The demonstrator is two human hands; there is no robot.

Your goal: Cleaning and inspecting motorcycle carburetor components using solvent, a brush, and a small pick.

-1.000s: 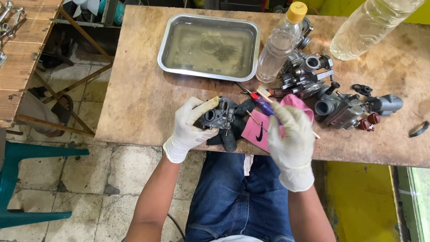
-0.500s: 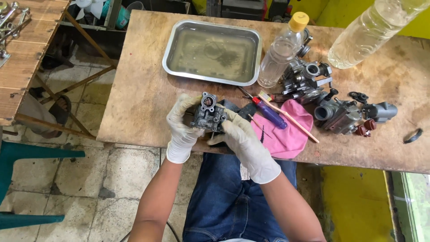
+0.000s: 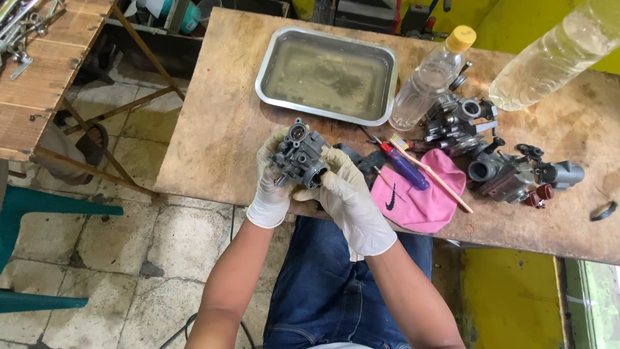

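White-gloved, the left hand (image 3: 272, 187) and right hand (image 3: 349, 197) both gripped a grey metal carburetor (image 3: 299, 155), lifted just above the near edge of the wooden table (image 3: 213, 116). The left fingers curled round its left side and the right fingers pressed against its lower right, so neither hand was free. By the look of it, the part was being turned over for inspection; any further turn would call for a firm two-handed hold. Right of the hands lay a pink cloth (image 3: 420, 203), with a blue-handled screwdriver (image 3: 403, 165) and a toothbrush (image 3: 429, 171) across it. Farther right sat more carburetors (image 3: 510, 174). Beyond stood a metal tray (image 3: 326, 74) of liquid and a yellow-capped bottle (image 3: 429, 77).
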